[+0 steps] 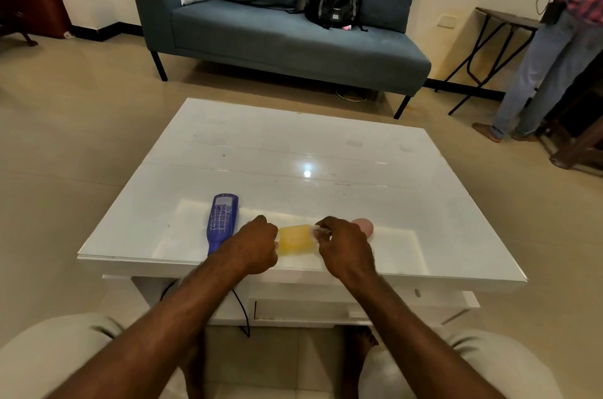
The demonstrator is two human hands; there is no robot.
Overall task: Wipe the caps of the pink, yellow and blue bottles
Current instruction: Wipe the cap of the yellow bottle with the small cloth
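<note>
While level, yellow bottle [295, 243] between hands [256, 243] [346, 247]

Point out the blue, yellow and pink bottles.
blue bottle [222, 219], head view, labelled body.
yellow bottle [295, 240], head view, middle of body.
pink bottle [365, 225], head view, rounded end that shows.

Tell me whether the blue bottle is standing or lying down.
Lying down: the blue bottle rests lengthwise on the white table, label facing up.

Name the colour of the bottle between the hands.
The bottle is yellow, seen in the head view.
</note>
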